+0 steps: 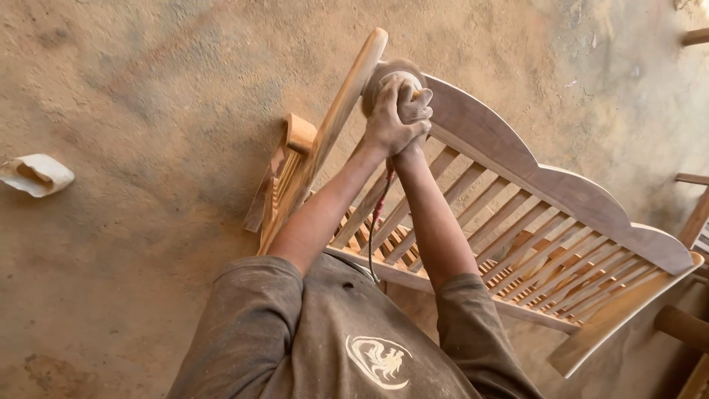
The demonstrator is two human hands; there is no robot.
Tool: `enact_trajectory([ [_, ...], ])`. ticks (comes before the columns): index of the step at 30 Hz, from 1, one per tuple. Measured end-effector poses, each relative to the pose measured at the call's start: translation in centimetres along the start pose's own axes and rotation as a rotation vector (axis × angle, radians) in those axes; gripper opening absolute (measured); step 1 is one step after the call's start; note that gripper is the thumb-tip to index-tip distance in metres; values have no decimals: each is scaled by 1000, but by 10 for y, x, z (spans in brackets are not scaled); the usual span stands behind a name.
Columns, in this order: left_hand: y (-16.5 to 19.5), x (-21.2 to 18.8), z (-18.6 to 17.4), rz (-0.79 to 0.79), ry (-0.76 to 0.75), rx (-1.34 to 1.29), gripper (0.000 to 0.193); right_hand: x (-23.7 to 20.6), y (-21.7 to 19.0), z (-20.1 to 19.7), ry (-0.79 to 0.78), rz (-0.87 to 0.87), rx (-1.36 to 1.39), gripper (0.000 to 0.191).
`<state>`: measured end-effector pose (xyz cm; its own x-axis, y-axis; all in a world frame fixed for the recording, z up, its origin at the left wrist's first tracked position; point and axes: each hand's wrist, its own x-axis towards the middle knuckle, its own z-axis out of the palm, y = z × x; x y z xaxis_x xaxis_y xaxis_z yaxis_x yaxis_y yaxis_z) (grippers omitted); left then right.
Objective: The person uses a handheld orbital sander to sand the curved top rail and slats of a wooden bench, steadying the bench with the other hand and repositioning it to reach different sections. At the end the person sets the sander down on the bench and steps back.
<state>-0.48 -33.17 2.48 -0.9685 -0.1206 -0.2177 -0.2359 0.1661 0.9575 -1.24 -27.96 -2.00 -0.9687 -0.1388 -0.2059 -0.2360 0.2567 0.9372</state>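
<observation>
With your left hand (385, 122) and right hand (414, 106), fingers wrapped tight, gripping the sander (389, 74), hold its disc flat on the wooden bench (517, 222) rail's curved top edge.

Floor (148, 89): bare concrete, coated in reddish-brown sawdust, mottled with darker patches. Crumpled pale scrap (35, 174), paper or cloth (cannot tell which), lies on the floor at far left, well apart from everything else. Right edge: parts of other unfinished wooden furniture (694, 222), cut off by the frame. Round wooden post (681, 326) at lower right. Another wooden piece (696, 35) enters at top right corner.
</observation>
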Motion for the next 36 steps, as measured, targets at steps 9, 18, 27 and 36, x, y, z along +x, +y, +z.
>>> enact_trajectory([
  [9, 2, -7, 88, -35, -164, -207, 119, -17, 47, 54, -176, -114, -204, 118],
  [18, 11, 0, 52, -121, -52, -397, 99, 5, 28, 6, 18, 16, -544, 110],
  [27, 2, 17, -7, 11, 46, -486, 106, 12, 64, -36, 143, -43, 367, 65],
  [36, -6, -17, 27, -4, 83, -307, 109, -13, 44, 22, 249, -18, 1014, 51],
])
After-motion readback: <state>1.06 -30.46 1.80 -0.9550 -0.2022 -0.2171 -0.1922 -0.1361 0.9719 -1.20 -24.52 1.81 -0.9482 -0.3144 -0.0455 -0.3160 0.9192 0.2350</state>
